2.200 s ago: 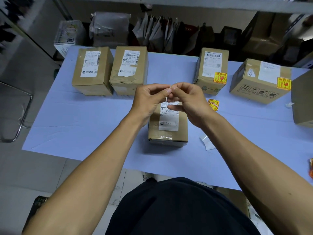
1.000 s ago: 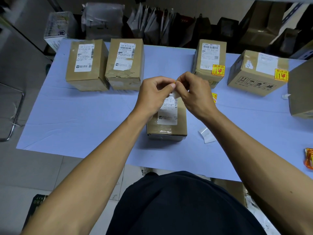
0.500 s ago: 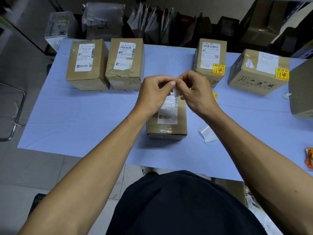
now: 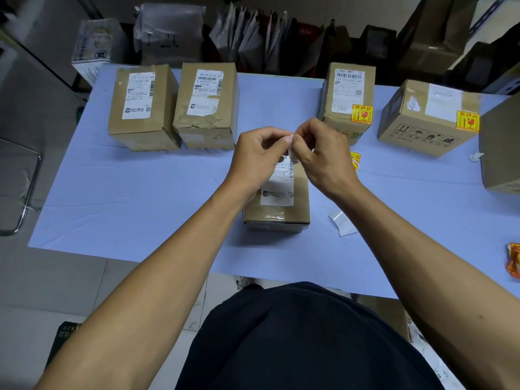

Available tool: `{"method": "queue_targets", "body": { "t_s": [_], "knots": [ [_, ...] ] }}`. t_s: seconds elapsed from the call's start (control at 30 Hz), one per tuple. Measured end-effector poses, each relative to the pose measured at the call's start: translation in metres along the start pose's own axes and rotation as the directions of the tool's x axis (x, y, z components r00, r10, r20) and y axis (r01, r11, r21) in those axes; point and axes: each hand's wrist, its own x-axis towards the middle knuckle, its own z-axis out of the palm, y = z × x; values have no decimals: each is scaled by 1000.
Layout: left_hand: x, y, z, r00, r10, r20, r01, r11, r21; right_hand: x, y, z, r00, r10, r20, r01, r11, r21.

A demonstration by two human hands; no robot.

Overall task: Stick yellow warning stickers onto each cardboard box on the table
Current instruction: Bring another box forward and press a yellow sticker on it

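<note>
My left hand point(image 4: 257, 156) and my right hand point(image 4: 323, 153) meet above a small cardboard box point(image 4: 277, 204) in the middle of the blue table point(image 4: 140, 198). Both pinch a small sticker on its white backing point(image 4: 292, 154) between thumbs and fingertips; its yellow face is hidden. Two boxes at the back left, one point(image 4: 142, 106) and another point(image 4: 208, 104), carry only white labels. Two boxes at the back right, the nearer point(image 4: 347, 102) and the farther point(image 4: 427, 116), each carry a yellow warning sticker. More yellow stickers point(image 4: 356, 160) lie behind my right hand.
A bare white backing strip point(image 4: 342, 222) lies right of the middle box. A bigger box point(image 4: 502, 150) stands at the right edge, an orange packet point(image 4: 513, 263) near the front right. Parcels and bags crowd the floor behind the table. A metal chair frame point(image 4: 25, 192) stands at left.
My hands stayed together over the middle box, working at the sticker; the white backing now hangs lower from my right fingers. The camera tilted slightly.
</note>
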Motion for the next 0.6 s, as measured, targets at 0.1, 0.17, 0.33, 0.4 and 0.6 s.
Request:
{"method": "queue_targets", "body": {
  "t_s": [0.1, 0.17, 0.33, 0.4, 0.6],
  "knots": [
    [-1, 0, 4, 996, -88, -20, 86, 995, -59, -2, 3, 3, 1000, 6, -7, -6, 1000, -23],
    [-2, 0, 5, 987, -157, -33, 153, 984, -93, -2, 6, 3, 1000, 22, 0, -22, 999, -30],
    [2, -5, 2, 948, -277, -158, 259, 958, -125, -6, 21, 0, 993, 120, -8, -120, 991, -66],
    [3, -9, -2, 933, -300, -199, 281, 952, -120, -11, 34, -3, 981, 194, 0, -193, 979, -66],
    [6, -22, -11, 895, -358, -265, 345, 934, -96, -31, 84, -12, 917, 399, -1, -396, 911, -115]
  ]
}}
